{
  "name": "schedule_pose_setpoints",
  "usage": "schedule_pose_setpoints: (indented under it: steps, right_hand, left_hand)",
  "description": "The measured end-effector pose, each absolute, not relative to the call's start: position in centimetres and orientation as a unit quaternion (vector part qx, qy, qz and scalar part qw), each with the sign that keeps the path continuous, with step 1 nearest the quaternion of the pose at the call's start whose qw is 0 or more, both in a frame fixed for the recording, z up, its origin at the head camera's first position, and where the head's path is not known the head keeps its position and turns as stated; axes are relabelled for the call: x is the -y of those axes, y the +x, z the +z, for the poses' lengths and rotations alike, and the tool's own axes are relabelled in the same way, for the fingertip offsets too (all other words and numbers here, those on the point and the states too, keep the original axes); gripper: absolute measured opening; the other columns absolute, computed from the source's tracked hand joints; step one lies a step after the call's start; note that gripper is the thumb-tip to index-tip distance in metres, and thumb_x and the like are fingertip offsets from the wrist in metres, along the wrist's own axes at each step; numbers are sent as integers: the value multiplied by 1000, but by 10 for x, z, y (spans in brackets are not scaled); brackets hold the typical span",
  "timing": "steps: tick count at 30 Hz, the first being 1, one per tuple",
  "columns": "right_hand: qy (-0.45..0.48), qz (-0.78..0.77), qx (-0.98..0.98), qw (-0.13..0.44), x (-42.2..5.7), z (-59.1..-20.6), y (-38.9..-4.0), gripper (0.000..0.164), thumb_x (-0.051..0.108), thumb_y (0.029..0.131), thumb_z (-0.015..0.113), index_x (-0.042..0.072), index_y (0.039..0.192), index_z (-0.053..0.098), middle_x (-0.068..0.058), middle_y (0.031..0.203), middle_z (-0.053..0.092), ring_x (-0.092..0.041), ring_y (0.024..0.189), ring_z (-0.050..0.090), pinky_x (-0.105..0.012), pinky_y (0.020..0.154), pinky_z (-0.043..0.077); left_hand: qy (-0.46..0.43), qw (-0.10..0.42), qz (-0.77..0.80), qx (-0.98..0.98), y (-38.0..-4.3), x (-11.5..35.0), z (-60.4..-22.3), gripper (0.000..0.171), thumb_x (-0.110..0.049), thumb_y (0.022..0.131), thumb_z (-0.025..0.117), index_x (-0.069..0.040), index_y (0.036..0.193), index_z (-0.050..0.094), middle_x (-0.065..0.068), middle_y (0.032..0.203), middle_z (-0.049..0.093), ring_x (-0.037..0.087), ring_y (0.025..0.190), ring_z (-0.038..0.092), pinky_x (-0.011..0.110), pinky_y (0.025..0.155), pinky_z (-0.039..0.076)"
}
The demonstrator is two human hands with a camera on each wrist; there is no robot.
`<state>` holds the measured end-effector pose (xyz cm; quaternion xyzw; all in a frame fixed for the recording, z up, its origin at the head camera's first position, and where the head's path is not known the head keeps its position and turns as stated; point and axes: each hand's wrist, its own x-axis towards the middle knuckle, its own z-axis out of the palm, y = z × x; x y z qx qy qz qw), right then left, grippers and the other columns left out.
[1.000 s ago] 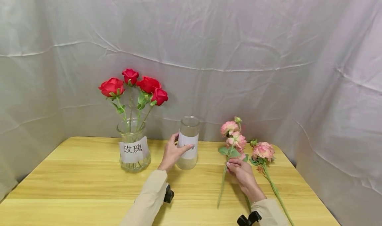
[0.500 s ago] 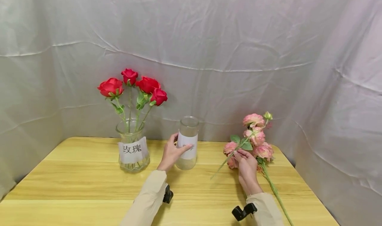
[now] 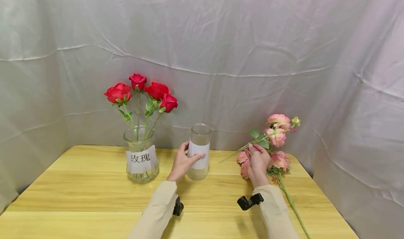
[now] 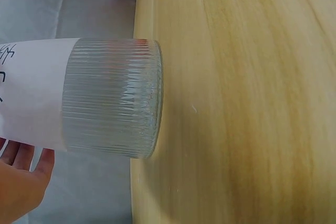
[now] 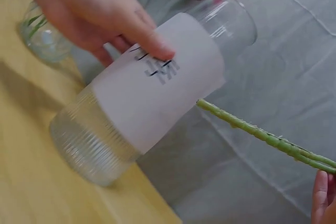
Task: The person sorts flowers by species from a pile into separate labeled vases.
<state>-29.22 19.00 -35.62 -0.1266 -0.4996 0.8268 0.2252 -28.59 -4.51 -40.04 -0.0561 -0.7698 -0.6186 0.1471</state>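
Observation:
A ribbed clear glass vase (image 3: 197, 173) with a white paper label stands upright at mid-table. My left hand (image 3: 183, 162) grips it from the left, thumb across the label; the left wrist view shows the ribbed lower part (image 4: 113, 98) close up. Between thumb and fingers, my right hand (image 3: 259, 164) pinches the green stem of a pink flower spray (image 3: 276, 137). The spray's heads lean up to the right, and its cut end (image 5: 202, 103) points left toward the vase, apart from it in the head view. The right fingers are partly hidden in the right wrist view.
On the left, a wider glass vase (image 3: 141, 178) with a written label holds several red roses (image 3: 157, 90). More pink flowers (image 3: 280, 161) lie at the table's right, one long stem reaching the front edge. A grey curtain (image 3: 202, 56) hangs behind the wooden table (image 3: 94, 197).
My right hand has lifted the pink spray and tilted it, heads going right and stem end swinging up to the left. My left hand and the vase have stayed put.

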Motion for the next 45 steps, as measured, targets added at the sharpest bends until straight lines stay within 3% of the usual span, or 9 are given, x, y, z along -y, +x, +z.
schedule_pose_setpoints:
  steps: [9,17,25,45]
  right_hand:
    - [-116,828,491,245,-182,-320,-302,10,-2,95,56,0,104,52,-9,97,52,-9,77,59,-22,82,52]
    - [-76,840,464,271,-169,-285,-308,8,-6,92,58,-2,97,53,-7,89,56,-9,71,59,-17,69,53]
    - [-59,841,462,276,-145,-263,-314,11,-7,91,60,1,93,53,-3,80,58,-9,68,60,-17,66,53]
    - [-41,800,525,288,-103,-271,-321,9,-12,87,63,-4,89,59,-4,76,57,-7,63,58,-16,59,52]
  left_hand:
    - [-57,152,-616,771,-287,45,-400,71,-26,78,82,-1,134,48,20,132,53,34,122,49,50,98,43]
    - [-59,154,-609,776,-287,46,-400,71,-25,78,82,0,135,48,21,132,53,34,122,49,50,99,43]
    - [-53,150,-608,778,-286,46,-402,71,-25,78,82,1,135,47,21,133,53,35,123,48,50,99,42]
    - [-68,156,-613,772,-286,45,-402,70,-24,78,82,1,134,47,22,132,53,35,121,49,50,97,44]
